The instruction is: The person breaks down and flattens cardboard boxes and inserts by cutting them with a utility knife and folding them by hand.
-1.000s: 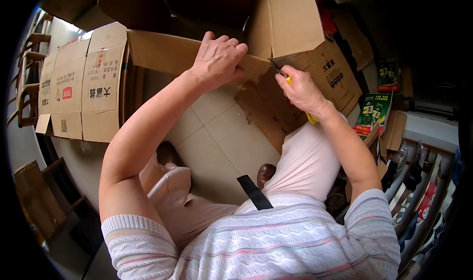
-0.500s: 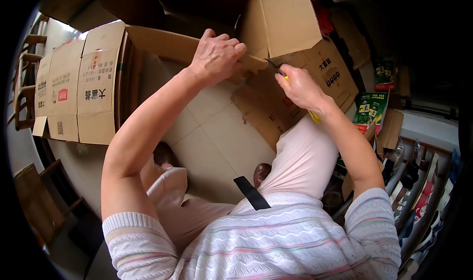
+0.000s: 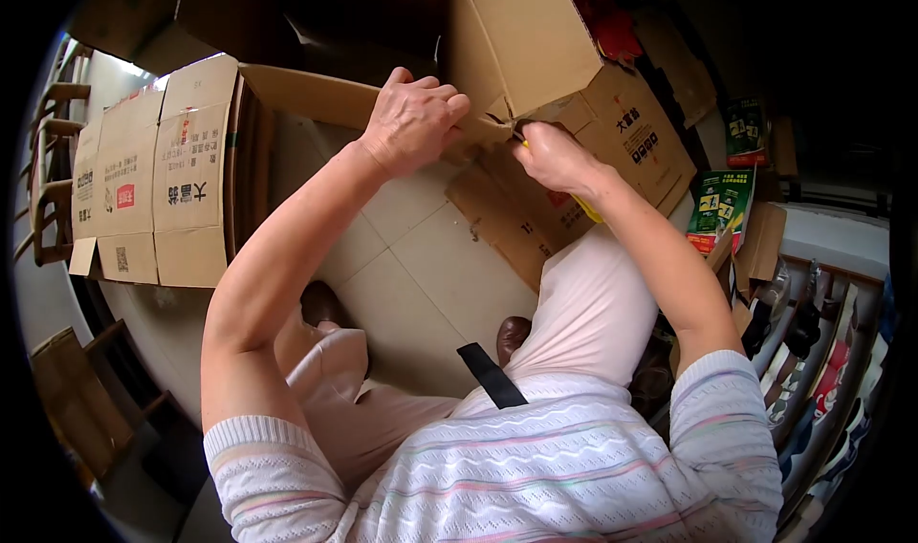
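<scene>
A large open cardboard box (image 3: 535,51) stands in front of me, with a long flap (image 3: 311,96) running across its near side. My left hand (image 3: 416,122) is closed on the upper edge of that flap. Close by on the right, my right hand (image 3: 557,159) is wrapped round yellow-handled scissors (image 3: 588,208). Their dark blades reach the cardboard at the box corner, where the board looks bent and creased; the blade tips are mostly hidden.
Flattened printed cartons (image 3: 196,184) stand at the left beside a wooden rack (image 3: 57,175). Green-and-red packages (image 3: 719,204) lie at the right, above a shoe rack (image 3: 813,380). My legs straddle the tiled floor (image 3: 397,275).
My right hand and the scissors have moved left, closer to my left hand. The box's right side has shifted left, and the cardboard at the corner now bends around the blades.
</scene>
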